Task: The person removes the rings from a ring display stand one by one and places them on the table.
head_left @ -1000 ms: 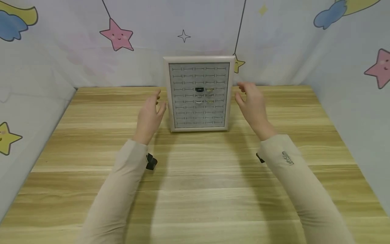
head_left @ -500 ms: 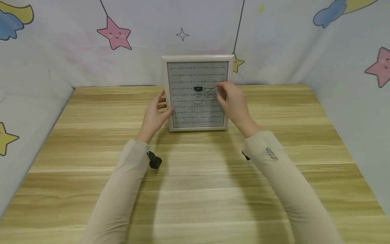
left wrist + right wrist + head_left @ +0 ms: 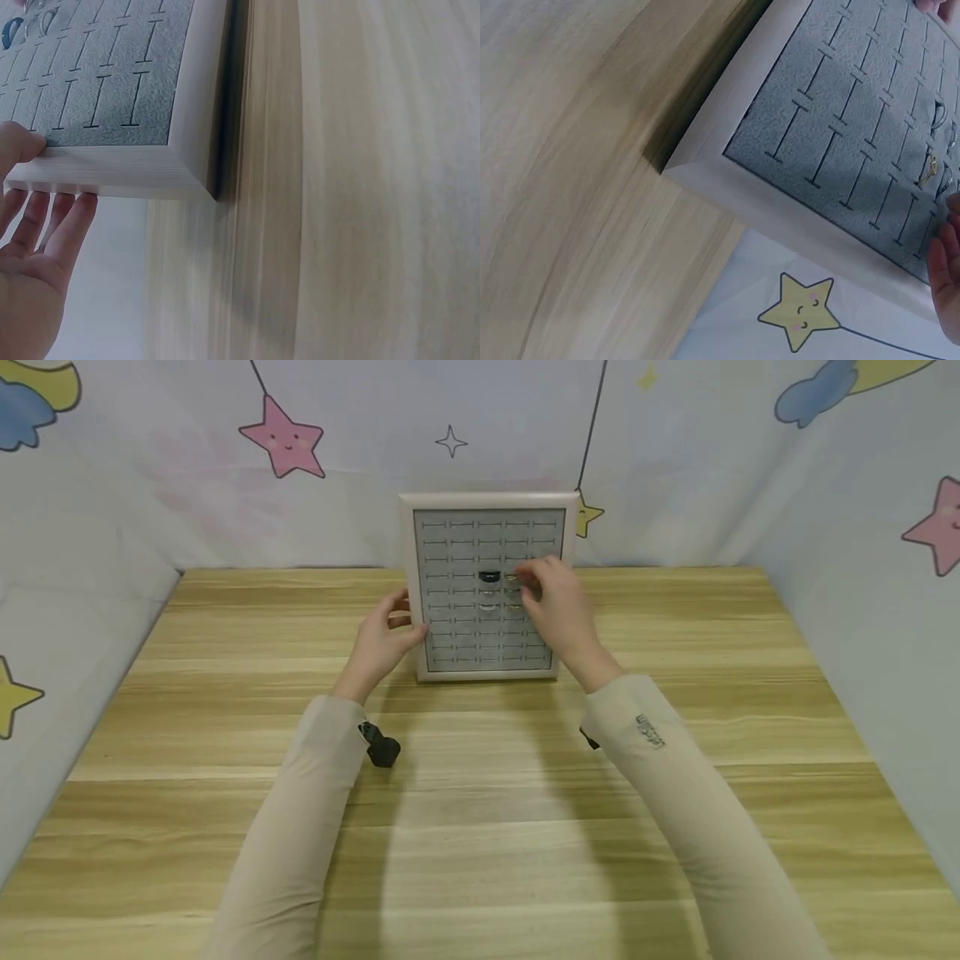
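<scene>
A pale-framed ring display board (image 3: 491, 676) with a grey slotted face stands upright at the back of the table. My left hand (image 3: 381, 643) grips its left edge, thumb on the front and fingers (image 3: 73, 225) behind the side. Two columns of rings sit near the board's middle. A wide black ring (image 3: 489, 577) tops the left column, with silver ones (image 3: 487, 607) below. At the right column, my right hand (image 3: 562, 610) reaches in with fingertips by the upper gold-coloured ring (image 3: 512, 578), thumb and forefinger apart. Another gold-coloured ring (image 3: 928, 171) shows in the right wrist view.
The wood-grain table (image 3: 480, 827) spreads in front of the board. A pale curtain (image 3: 360, 518) printed with stars and clouds hangs behind and on both sides. A black wrist camera (image 3: 383, 751) hangs under the left sleeve.
My left hand has moved right and taken hold of the board's left edge. My right hand has moved left from beside the board to the right column of rings.
</scene>
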The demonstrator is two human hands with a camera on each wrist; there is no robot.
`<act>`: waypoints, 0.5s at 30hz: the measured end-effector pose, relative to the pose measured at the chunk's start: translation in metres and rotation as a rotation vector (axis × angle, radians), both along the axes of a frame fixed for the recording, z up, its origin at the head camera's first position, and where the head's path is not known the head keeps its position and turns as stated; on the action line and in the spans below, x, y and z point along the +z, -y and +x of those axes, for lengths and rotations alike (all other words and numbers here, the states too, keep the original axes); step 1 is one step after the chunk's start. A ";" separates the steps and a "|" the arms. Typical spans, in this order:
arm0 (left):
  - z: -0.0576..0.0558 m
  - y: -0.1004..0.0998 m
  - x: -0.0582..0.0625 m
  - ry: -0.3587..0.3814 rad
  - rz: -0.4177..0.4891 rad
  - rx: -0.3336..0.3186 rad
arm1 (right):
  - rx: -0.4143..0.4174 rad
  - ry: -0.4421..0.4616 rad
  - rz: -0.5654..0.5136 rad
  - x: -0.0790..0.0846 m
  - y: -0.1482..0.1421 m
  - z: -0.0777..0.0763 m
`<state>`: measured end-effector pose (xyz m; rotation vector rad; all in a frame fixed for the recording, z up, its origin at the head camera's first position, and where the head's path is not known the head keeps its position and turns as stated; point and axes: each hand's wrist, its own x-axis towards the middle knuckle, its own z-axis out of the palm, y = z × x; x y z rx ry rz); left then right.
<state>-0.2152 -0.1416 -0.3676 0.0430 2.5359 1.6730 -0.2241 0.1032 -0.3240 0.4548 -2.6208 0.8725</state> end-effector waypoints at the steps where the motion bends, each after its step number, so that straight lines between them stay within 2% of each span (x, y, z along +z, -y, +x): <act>1: 0.000 0.000 0.000 -0.004 -0.004 -0.004 | -0.011 0.010 0.000 0.001 0.002 0.000; 8: 0.000 0.000 -0.002 -0.014 0.005 -0.020 | -0.076 0.024 -0.004 0.001 0.009 0.000; 15: 0.000 0.001 0.000 -0.010 0.006 -0.026 | -0.067 0.004 -0.025 0.000 0.010 -0.001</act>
